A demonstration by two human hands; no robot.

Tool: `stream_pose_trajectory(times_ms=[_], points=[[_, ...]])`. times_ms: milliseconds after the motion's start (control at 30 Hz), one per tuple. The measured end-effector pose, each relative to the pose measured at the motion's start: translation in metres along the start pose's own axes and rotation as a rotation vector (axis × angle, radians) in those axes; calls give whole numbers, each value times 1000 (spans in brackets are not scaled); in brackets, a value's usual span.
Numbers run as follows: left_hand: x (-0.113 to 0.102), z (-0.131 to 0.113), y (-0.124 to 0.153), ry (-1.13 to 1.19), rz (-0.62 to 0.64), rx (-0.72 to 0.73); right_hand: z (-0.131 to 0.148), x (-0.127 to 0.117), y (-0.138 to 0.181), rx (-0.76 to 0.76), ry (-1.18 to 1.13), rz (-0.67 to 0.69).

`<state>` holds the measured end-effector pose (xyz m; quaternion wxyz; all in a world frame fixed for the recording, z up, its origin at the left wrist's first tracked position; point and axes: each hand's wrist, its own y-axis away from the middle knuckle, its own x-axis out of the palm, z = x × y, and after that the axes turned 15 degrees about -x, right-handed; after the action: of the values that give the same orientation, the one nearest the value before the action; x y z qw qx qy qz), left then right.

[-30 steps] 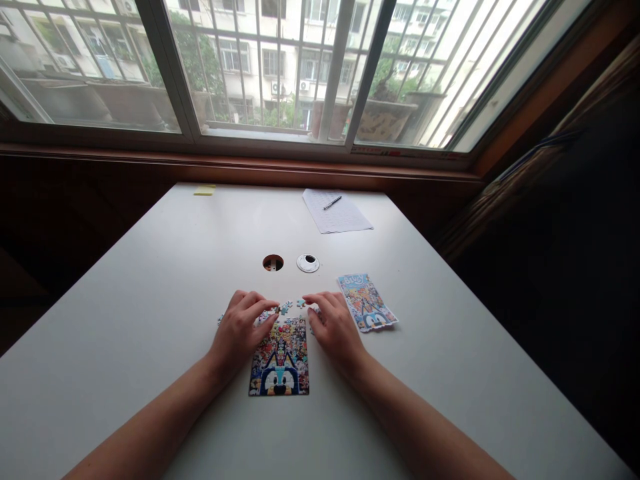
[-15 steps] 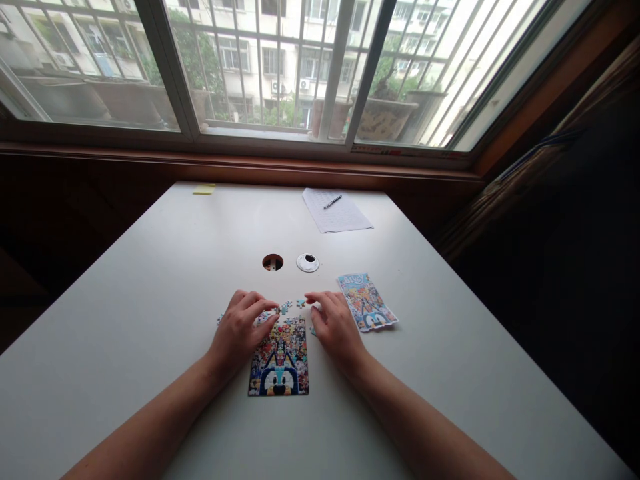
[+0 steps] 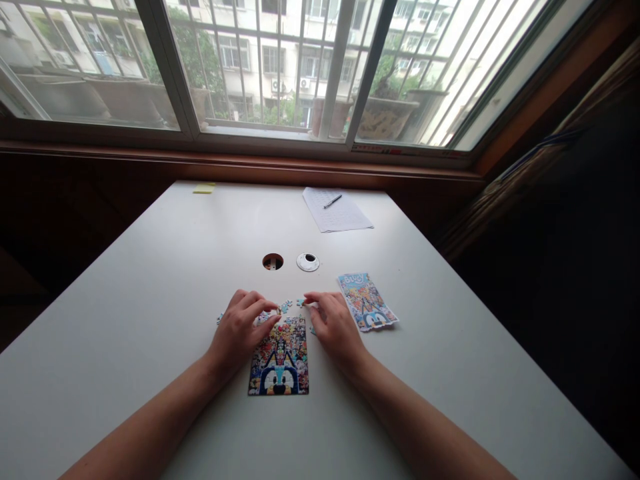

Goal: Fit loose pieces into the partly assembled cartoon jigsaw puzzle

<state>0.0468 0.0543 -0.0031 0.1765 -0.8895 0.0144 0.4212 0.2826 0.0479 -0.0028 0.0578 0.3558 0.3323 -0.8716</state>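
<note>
While my forearms reach in from the near side of the desk [image 3: 135, 333], my left hand [image 3: 240, 328] lies at the upper left of the puzzle [image 3: 279, 367], its thumb and forefinger slightly apart; whether they pinch a piece, I cannot tell. My right hand [image 3: 336, 328] is off the puzzle's upper right, loosely curled, forefinger and thumb parted, the fingertips just beside a blue piece [image 3: 300, 303]. The puzzle lies flat between my wrists, a dark-blue dog's face at its near end and a crowd of small coloured figures above. Loose pieces [image 3: 287, 306] sit just past its far edge, between my hands. To the right of my right hand lies a leaflet [image 3: 370, 303] bearing a similar dog. Farther off are a hole [image 3: 273, 262] in the desk, a round cap [image 3: 307, 262] beside it, a pen [image 3: 333, 202] on some papers [image 3: 340, 220], and a yellow note [image 3: 204, 189] near the far left corner.
</note>
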Motion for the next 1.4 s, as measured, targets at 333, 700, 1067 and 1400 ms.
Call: stream_pose_trajectory(times_ms=[333, 700, 1067, 1400], points=[[-3, -5, -1, 31, -9, -2, 2, -2, 0, 12, -15, -41], [-5, 0, -3, 144, -50, -69, -17, -2, 3, 274, -354, -406], [-15, -3, -3, 242, -215, -180, -11, -1, 5, 207, -328, -443], [-16, 1, -4, 287, -334, -278, -10, -1, 6, 194, -310, -418]])
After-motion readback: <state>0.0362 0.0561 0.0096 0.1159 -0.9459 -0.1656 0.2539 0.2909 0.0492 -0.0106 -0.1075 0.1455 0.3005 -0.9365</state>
